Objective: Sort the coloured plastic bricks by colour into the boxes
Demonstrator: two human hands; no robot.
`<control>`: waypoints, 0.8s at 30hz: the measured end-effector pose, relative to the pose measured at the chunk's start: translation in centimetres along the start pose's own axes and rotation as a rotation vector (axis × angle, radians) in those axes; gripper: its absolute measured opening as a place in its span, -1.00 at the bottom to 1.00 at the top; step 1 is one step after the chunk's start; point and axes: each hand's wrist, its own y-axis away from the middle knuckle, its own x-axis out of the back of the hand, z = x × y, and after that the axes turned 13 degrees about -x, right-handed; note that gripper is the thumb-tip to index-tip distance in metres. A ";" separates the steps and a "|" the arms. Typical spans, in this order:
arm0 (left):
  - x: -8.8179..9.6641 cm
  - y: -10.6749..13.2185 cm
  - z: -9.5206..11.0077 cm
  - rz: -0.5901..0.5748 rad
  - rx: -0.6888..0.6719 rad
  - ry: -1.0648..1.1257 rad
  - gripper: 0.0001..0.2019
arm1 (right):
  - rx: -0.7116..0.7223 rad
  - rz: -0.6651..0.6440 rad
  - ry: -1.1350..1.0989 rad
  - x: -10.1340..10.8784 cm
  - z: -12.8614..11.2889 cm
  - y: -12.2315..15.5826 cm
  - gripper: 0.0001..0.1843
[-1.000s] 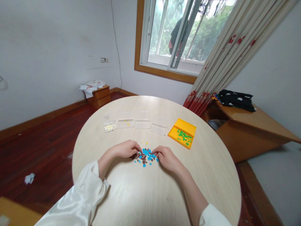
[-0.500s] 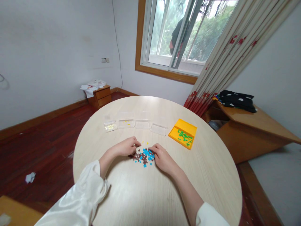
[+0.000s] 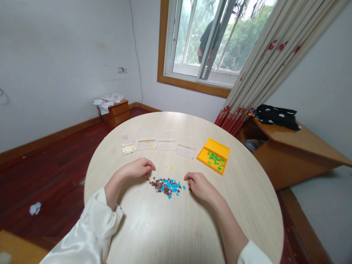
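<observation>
A loose pile of small building bricks (image 3: 167,187), brown on the left and blue mostly on the right, lies flat on the round table (image 3: 165,227). My left hand (image 3: 139,167) rests just left of the pile, fingers bent and apart, with a brown brick near its lower fingertips. On the other side, my right hand (image 3: 200,185) has loosely curved fingers, a dark bit showing by the lower fingertip. A blue brick (image 3: 184,187) lies between that hand and the pile. Several yellow bricks (image 3: 172,168) sit beyond the pile.
Along the back stand a plastic bag of pale pieces (image 3: 128,148), a clear box (image 3: 147,145) with yellow bricks, and two more clear boxes (image 3: 166,146). An orange tray (image 3: 213,146) holding green bricks is at the right. A window (image 3: 189,44) and curtain (image 3: 261,62) are behind.
Both hands have drawn outward from the pile, the left one to the left and the right one to the right. The bricks now lie more spread out and flatter.
</observation>
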 end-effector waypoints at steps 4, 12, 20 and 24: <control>-1.2 -0.3 0.3 -0.064 0.047 0.142 -0.70 | 0.041 -0.055 -0.023 -0.9 -1.6 0.6 -0.57; -2.4 -0.4 1.5 -0.143 -0.056 0.152 -0.65 | 0.122 -0.020 -0.108 -2.0 -2.2 0.4 -0.59; -2.6 -1.1 0.6 0.078 -0.178 -0.188 -0.64 | 0.149 0.142 -0.055 -2.6 -1.2 -0.7 -0.63; -3.2 -1.3 0.9 -0.012 -0.248 -0.171 -0.65 | 0.233 0.195 -0.124 -3.8 -1.3 -1.3 -0.66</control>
